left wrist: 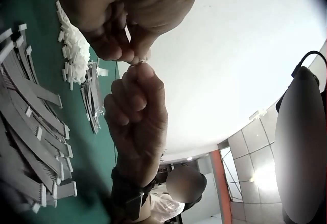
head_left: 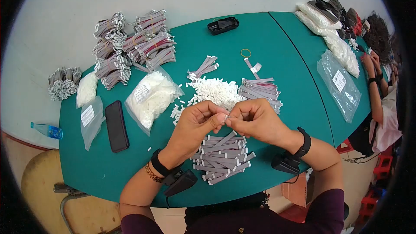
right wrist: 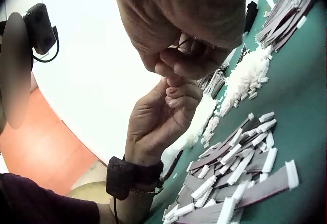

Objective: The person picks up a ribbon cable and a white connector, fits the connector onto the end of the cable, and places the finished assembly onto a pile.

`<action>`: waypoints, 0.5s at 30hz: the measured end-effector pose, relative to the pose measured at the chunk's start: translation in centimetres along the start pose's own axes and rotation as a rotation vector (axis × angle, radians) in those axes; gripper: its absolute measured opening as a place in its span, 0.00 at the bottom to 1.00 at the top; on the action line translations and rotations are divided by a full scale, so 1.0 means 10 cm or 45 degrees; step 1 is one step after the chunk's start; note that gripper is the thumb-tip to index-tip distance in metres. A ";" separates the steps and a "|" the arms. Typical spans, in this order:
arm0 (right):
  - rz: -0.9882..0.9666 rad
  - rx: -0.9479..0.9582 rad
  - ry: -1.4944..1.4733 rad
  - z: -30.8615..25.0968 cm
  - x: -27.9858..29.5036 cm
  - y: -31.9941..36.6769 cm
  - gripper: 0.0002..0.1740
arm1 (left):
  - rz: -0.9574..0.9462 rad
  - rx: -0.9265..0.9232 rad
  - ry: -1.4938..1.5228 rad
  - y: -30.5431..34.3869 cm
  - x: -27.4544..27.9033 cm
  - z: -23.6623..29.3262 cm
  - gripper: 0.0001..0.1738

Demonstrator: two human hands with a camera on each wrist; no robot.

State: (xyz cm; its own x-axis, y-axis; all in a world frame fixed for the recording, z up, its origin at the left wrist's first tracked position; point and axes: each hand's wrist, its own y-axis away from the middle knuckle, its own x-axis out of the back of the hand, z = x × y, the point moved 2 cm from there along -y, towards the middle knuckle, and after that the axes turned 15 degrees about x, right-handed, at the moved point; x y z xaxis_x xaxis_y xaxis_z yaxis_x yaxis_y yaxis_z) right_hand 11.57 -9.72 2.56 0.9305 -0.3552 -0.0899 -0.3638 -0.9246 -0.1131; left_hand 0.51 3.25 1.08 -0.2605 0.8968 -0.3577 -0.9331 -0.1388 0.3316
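Fingertips of my left hand (head_left: 197, 125) and right hand (head_left: 260, 123) meet above the table, thumbs against forefingers. Between them both hands pinch a small white connector (left wrist: 144, 59), mostly hidden by the fingers; I cannot tell whether a cable is joined to it. Below the hands lies a loose pile of grey ribbon cables (head_left: 223, 158) with white connectors on their ends. Just beyond them spreads a heap of loose white connectors (head_left: 216, 93). A stack of ribbon cables (head_left: 260, 93) lies to its right.
Left of the heap are a bag of white pieces (head_left: 151, 97), a black phone (head_left: 116, 125) and a flat plastic bag (head_left: 92, 121). Bundled cables (head_left: 149, 39) are piled at the back left. A black case (head_left: 223, 25) sits farther back. Another person's arm (head_left: 375, 89) reaches in at right.
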 end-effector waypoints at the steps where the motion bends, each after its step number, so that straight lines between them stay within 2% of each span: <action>1: -0.002 -0.002 0.000 0.00 0.00 0.00 0.11 | 0.003 -0.003 -0.001 0.00 0.00 0.00 0.05; 5: -0.018 0.014 0.053 0.01 0.01 0.00 0.10 | 0.004 0.001 -0.014 0.00 -0.01 -0.01 0.06; 8: -0.024 0.124 0.157 -0.01 0.00 -0.01 0.10 | 0.006 0.019 -0.038 0.01 -0.01 -0.01 0.06; 15: 0.008 0.069 0.083 0.04 0.00 0.00 0.10 | 0.075 -0.044 -0.063 0.00 -0.04 -0.06 0.06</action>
State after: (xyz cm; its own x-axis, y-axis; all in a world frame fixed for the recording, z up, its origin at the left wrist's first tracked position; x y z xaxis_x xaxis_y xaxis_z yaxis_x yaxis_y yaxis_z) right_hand 11.58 -9.66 2.20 0.9283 -0.3710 -0.0262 -0.3700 -0.9140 -0.1666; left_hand 0.45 2.63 0.69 -0.3036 0.9060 -0.2949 -0.9247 -0.2055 0.3205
